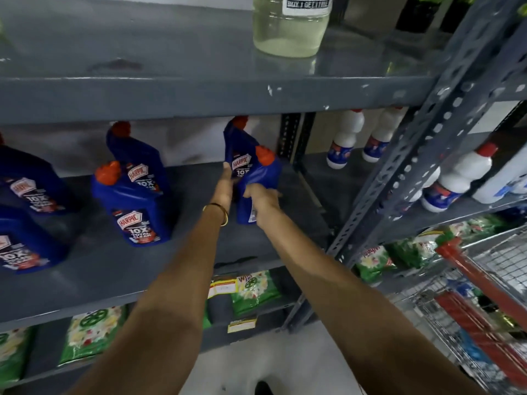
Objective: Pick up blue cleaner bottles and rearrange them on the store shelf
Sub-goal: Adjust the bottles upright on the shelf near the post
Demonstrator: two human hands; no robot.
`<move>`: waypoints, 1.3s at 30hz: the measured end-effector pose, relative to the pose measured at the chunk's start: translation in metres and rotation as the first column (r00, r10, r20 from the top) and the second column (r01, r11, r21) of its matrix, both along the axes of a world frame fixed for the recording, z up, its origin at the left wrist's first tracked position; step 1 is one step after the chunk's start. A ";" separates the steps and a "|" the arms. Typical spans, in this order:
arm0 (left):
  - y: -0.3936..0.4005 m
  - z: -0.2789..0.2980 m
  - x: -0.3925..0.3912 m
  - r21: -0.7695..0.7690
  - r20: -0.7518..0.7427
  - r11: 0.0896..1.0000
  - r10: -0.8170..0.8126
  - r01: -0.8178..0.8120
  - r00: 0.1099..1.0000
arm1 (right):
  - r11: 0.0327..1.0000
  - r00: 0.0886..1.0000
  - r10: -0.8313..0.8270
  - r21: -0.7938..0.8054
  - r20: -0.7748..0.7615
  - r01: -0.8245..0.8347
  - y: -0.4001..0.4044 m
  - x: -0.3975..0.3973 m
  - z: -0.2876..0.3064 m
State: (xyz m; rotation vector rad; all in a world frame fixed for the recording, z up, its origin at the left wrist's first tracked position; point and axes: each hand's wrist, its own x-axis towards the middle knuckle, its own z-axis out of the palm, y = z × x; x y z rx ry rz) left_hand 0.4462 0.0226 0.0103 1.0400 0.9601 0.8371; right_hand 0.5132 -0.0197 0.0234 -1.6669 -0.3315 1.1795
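Note:
Two blue cleaner bottles with orange caps stand close together at the right of the grey middle shelf (119, 269). My right hand (261, 199) grips the front blue bottle (261, 178) around its body. My left hand (225, 181), with a gold bangle on the wrist, lies flat against the left side of the rear blue bottle (238, 149); whether it grips is unclear. Another pair of blue bottles (137, 206) stands to the left, one behind the other. Two more blue bottles (25, 223) sit at the far left, cut by the frame edge.
A clear bottle of pale liquid (291, 27) stands on the upper shelf. White bottles (456, 178) fill the neighbouring rack right of a perforated grey upright (410, 155). Green packets (94, 337) lie on the lower shelf. A wire cart with red trim (479, 295) stands at the right.

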 end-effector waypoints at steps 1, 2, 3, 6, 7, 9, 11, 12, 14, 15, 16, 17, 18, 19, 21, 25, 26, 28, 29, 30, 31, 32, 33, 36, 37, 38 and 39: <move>0.000 -0.001 0.000 -0.007 -0.011 1.000 0.022 -0.022 1.000 | 1.000 1.000 0.019 0.003 -0.025 -0.019 0.002 0.002 0.003; -0.001 0.000 -0.002 -0.009 -0.032 0.999 0.035 -0.035 0.999 | 0.999 0.998 0.032 0.011 -0.049 -0.032 0.003 0.003 0.007; -0.002 0.002 -0.004 -0.008 -0.056 1.000 0.029 -0.030 0.998 | 0.998 0.997 0.054 0.020 -0.059 -0.053 0.004 0.006 0.011; -0.007 0.007 -0.011 -0.009 -0.065 1.000 -0.009 0.009 0.998 | 0.974 0.976 0.219 0.055 0.012 -0.219 0.005 0.016 0.024; -0.009 0.010 -0.014 -0.011 -0.054 1.000 -0.012 0.012 0.998 | 0.951 0.953 0.300 0.064 0.052 -0.303 0.005 0.019 0.031; -0.014 0.017 -0.018 -0.005 -0.026 1.000 0.007 -0.007 1.000 | 0.891 0.885 0.441 0.044 0.150 -0.451 0.006 0.027 0.043; -0.020 0.022 -0.021 0.010 -0.017 0.998 0.063 -0.063 0.998 | 0.833 0.796 0.542 -0.047 0.269 -0.552 0.011 0.032 0.051; -0.023 0.022 -0.023 0.009 -0.016 0.996 0.092 -0.091 0.996 | 0.807 0.749 0.579 -0.098 0.321 -0.582 0.013 0.035 0.052; -0.029 0.018 -0.026 -0.006 -0.031 0.991 0.132 -0.132 0.991 | 0.759 0.669 0.633 -0.143 0.390 -0.635 0.018 0.039 0.051; -0.031 0.014 -0.027 -0.018 -0.050 0.992 0.125 -0.126 0.991 | 0.741 0.637 0.647 -0.147 0.419 -0.656 0.018 0.041 0.050; -0.033 0.010 -0.028 -0.027 -0.073 0.994 0.108 -0.110 0.991 | 0.726 0.614 0.655 -0.140 0.440 -0.674 0.018 0.044 0.048; -0.034 0.006 -0.028 -0.034 -0.088 0.994 0.097 -0.100 0.991 | 0.711 0.596 0.662 -0.130 0.454 -0.691 0.018 0.046 0.047; -0.036 0.003 -0.028 -0.040 -0.095 0.994 0.097 -0.101 0.991 | 0.697 0.583 0.669 -0.116 0.461 -0.708 0.018 0.050 0.045; -0.037 0.001 -0.028 -0.038 -0.095 0.993 0.111 -0.115 0.989 | 0.680 0.570 0.680 -0.106 0.462 -0.725 0.018 0.053 0.044; -0.038 -0.003 -0.027 0.000 -0.139 0.983 0.182 -0.184 0.973 | 0.650 0.529 0.699 -0.121 0.481 -0.750 0.018 0.057 0.042; -0.035 -0.011 -0.026 0.053 -0.230 0.940 0.340 -0.337 0.912 | 0.643 0.463 0.684 -0.167 0.563 -0.747 0.015 0.061 0.042; -0.034 -0.011 -0.025 0.046 -0.247 0.942 0.333 -0.332 0.910 | 0.652 0.473 0.673 -0.155 0.568 -0.742 0.015 0.063 0.041; -0.034 -0.013 -0.021 0.002 -0.225 0.961 0.271 -0.277 0.936 | 0.669 0.520 0.653 -0.098 0.550 -0.736 0.010 0.067 0.036; -0.035 -0.013 -0.019 -0.019 -0.198 0.967 0.245 -0.254 0.949 | 0.681 0.556 0.644 -0.061 0.526 -0.730 0.007 0.069 0.031; -0.037 -0.012 -0.017 -0.038 -0.179 0.970 0.228 -0.238 0.957 | 0.699 0.604 0.632 -0.021 0.486 -0.714 0.004 0.071 0.025; -0.039 -0.012 -0.015 -0.056 -0.164 0.974 0.210 -0.221 0.964 | 0.736 0.669 0.607 0.014 0.429 -0.677 0.001 0.072 0.016; -0.040 -0.013 -0.014 -0.085 -0.139 0.977 0.183 -0.196 0.973 | 0.785 0.739 0.564 0.036 0.368 -0.618 -0.003 0.073 0.006; -0.041 -0.016 -0.013 -0.125 -0.097 0.979 0.152 -0.164 0.984 | 0.835 0.800 0.511 0.040 0.313 -0.549 -0.007 0.073 -0.004; -0.049 -0.018 -0.010 -0.246 -0.006 0.962 0.117 -0.115 0.993 | 0.905 0.889 0.418 0.001 0.187 -0.426 -0.019 0.070 -0.032; -0.051 -0.018 -0.009 -0.253 -0.008 0.961 0.116 -0.114 0.993 | 0.905 0.893 0.421 -0.010 0.161 -0.425 -0.022 0.068 -0.039; -0.053 -0.018 -0.007 -0.253 -0.010 0.961 0.114 -0.113 0.993 | 0.901 0.890 0.432 -0.017 0.148 -0.434 -0.022 0.067 -0.044; -0.054 -0.018 -0.005 -0.250 -0.006 0.961 0.117 -0.115 0.993 | 0.894 0.883 0.445 -0.022 0.149 -0.447 -0.022 0.066 -0.047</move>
